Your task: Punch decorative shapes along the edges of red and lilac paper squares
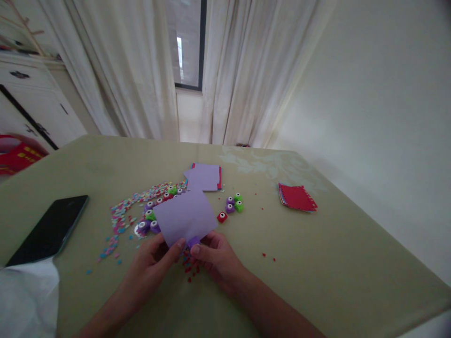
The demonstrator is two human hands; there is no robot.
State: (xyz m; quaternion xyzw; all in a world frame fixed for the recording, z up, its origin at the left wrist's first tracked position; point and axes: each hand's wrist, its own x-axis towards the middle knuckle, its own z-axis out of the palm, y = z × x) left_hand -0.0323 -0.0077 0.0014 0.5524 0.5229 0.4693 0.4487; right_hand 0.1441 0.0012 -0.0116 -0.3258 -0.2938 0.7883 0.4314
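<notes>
- Two hands, low in the middle of the frame: the left hand [150, 263] pinches the near edge of one lilac paper sheet [185, 216]; the right hand [220, 258] grips one purple craft punch [193, 241] at the sheet's near corner.
- That single sheet sits at the centre of the frame, tilted above the counter [317, 267].
- Five small punches just right of the sheet: two purple [230, 208], two green [238, 205] and one red [221, 217].
- A second group of punches [150, 215], in purple, green and red, left of centre; the sheet hides part of it, so its total cannot be told.
- Confetti [121, 211], too many to count, curving left of that group; more red bits [189, 280] beneath the hands.
- Two red bits [274, 259] right of the hands.
- Two paper stacks: one lilac-topped [204, 177] above centre, one red-topped with scalloped edges [298, 197] at right.
- One black-screened smartphone [49, 230] and one white crumpled sheet [30, 295], lower left.
</notes>
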